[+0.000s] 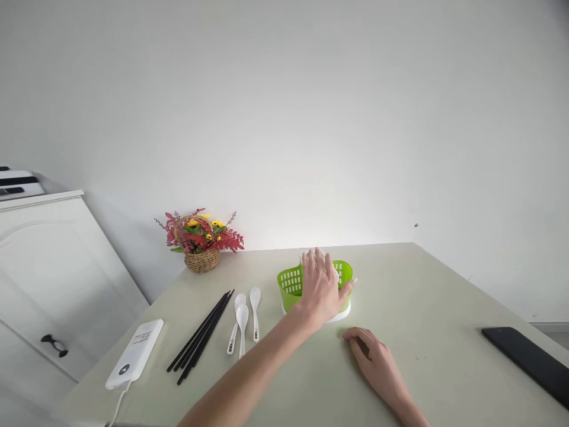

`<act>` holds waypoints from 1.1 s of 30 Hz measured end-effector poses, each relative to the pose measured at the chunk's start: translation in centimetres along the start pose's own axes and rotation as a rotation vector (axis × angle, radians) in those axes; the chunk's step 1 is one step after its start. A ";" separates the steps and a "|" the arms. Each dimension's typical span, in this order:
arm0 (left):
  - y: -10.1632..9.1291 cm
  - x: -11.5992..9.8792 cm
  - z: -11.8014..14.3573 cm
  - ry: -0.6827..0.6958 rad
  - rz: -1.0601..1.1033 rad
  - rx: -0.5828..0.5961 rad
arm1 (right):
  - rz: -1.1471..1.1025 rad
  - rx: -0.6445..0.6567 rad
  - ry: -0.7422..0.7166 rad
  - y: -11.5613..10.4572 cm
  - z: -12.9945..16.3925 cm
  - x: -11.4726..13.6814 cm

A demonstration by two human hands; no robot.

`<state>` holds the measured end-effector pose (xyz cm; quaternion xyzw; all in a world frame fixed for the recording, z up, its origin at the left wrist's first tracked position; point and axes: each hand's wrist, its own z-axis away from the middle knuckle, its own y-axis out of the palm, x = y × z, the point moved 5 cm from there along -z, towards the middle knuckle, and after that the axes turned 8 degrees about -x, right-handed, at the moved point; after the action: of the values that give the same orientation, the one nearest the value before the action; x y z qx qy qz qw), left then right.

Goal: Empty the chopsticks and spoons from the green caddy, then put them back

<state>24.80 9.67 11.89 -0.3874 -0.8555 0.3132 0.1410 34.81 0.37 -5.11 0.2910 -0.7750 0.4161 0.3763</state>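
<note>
From the head camera: a pale beige table (422, 284) runs up to a bare white wall (311, 118). The left hand (322, 287) lies spread over the top of a green slotted holder (291, 284) on its white base, mid-table, fingers draped on it; whether they clamp it I cannot tell. The right hand (377, 362) rests flat on the surface just in front, fingers loosely curled, holding nothing. Left of the holder lie three white spoons (244, 320), black chopsticks (202, 335) and a white power bank (136, 353). A flower basket (202, 243) sits by the wall, a white cabinet (48, 267) far left, a black phone (528, 359) at right.
</note>
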 end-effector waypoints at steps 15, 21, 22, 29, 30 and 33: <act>-1.4 17.4 -1.3 -0.192 -0.281 0.171 | 0.018 -0.010 0.021 0.0 0.0 -0.7; -4.4 22.5 -0.3 -0.245 -0.351 0.187 | 0.007 -0.021 0.020 0.0 0.0 -0.3; -4.8 23.1 -0.1 -0.250 -0.364 0.188 | 0.007 -0.018 0.025 0.0 0.0 -0.3; -6.2 25.6 1.4 -0.269 -0.434 0.179 | 0.014 0.022 0.062 0.2 0.0 -0.4; -6.2 25.7 1.5 -0.274 -0.442 0.175 | 0.012 0.022 0.062 0.2 0.0 -0.4; -5.9 24.8 1.8 -0.292 -0.477 0.124 | 0.010 0.020 0.065 0.2 0.1 -0.4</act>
<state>4.18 24.57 14.24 -0.1169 -0.9128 0.3756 0.1095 34.90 0.46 -5.56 0.2774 -0.7594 0.4351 0.3964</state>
